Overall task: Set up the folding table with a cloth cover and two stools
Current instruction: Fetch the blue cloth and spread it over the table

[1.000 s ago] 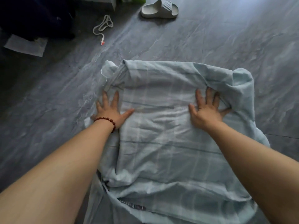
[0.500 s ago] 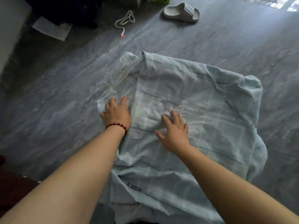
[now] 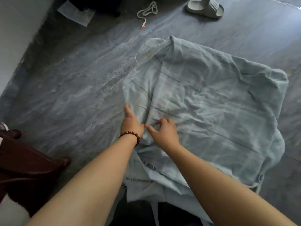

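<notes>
A pale blue checked cloth (image 3: 211,101) lies draped over a low square table, whose top is fully hidden under it. My left hand (image 3: 131,122), with a red bead bracelet on its wrist, rests on the cloth's left edge with the fingers tucked into a fold. My right hand (image 3: 163,131) sits right beside it, thumb and fingers bent around a ridge of fabric between the two hands. No stool is in view.
A grey slipper (image 3: 204,8) and a white cord (image 3: 147,13) lie on the grey floor at the back. A sheet of paper (image 3: 75,14) lies at back left. Dark red wooden furniture (image 3: 24,165) stands at the left, by a white wall (image 3: 17,35).
My right hand has slid from the cloth's right side across to the left edge, meeting my left hand. The fabric has bunched into a ridge between them. The view has turned left.
</notes>
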`<state>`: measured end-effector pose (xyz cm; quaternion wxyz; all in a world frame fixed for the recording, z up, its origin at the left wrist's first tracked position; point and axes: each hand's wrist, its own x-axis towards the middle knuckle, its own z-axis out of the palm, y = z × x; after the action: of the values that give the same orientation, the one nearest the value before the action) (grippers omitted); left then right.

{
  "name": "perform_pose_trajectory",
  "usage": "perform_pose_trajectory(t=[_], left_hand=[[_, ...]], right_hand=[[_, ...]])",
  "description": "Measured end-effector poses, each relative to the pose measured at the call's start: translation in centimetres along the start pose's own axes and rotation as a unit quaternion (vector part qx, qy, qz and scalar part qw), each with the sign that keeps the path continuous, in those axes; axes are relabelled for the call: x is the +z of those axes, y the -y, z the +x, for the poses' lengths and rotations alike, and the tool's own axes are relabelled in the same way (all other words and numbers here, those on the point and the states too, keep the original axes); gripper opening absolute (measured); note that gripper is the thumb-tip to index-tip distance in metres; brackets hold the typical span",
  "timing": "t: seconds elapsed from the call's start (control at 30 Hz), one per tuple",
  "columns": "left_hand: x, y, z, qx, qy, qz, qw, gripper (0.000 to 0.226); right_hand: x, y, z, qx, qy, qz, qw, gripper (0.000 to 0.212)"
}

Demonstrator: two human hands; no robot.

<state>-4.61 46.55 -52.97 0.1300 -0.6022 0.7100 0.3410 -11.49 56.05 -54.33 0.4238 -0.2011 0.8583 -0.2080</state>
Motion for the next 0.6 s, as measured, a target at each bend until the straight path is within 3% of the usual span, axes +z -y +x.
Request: perform_pose_trajectory(t=[0.13,0.27,0.33,0.43,0.6], left_hand=[[-0.5,1.2,-0.8,0.000,0.038,-0.127,0.991,0.077],[-2.3,3.0,-0.8,0.048,0.065,-0.159,0.984,0.054],[-3.4,4.0,-0.9,0.070,0.066,-0.148,0.984,0.038],[-4.0,4.8,-1.1,0.082,0.089,-0.181,0.976,0.038],[-4.6,4.0,-2.9,0.039,0.238,-0.285,0.928,0.035]], right_hand=[[1.5,1.7,-0.1,0.099,-0.031,0.130,0.986,0.057],[1.2,2.6,-0.3,0.100,-0.098,0.214,0.967,0.017],[1.0,3.1,-1.1,0.120,-0.144,0.257,0.948,0.010],[1.1,3.6,-2.2,0.136,-0.220,0.312,0.914,0.010],[0.6,3.2,-4.3,0.160,-0.297,0.353,0.873,0.016]])
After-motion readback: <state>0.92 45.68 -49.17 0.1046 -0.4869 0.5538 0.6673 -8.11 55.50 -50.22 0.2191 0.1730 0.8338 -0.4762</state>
